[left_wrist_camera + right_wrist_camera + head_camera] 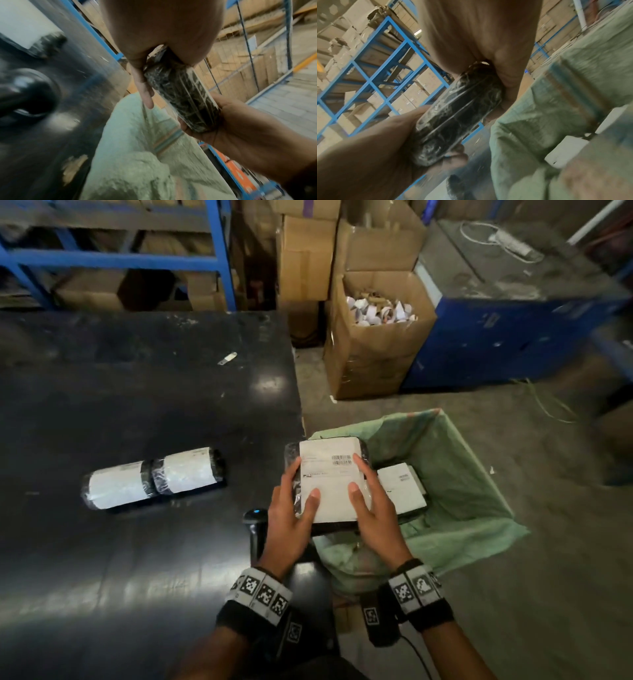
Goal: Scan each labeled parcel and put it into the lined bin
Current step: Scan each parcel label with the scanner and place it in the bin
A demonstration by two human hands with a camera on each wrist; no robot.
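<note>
A flat black-wrapped parcel (329, 474) with a white barcode label faces up, held over the near left rim of the green-lined bin (479, 474). My left hand (291, 508) grips its left edge and my right hand (370, 501) grips its right edge, thumbs on the label. The wrist views show the parcel's dark wrapped side (181, 97) (458, 115) clamped between both palms. Another labeled parcel (402, 489) lies inside the bin. Two more wrapped parcels (154, 477) lie side by side on the black table (102, 388). A black scanner (257, 522) stands by my left hand, partly hidden.
An open cardboard box (373, 337) filled with paper scraps stands beyond the bin. A blue cabinet (513, 337) is at the right, blue shelving (113, 258) with cartons behind the table. A small label scrap (227, 358) lies on the table.
</note>
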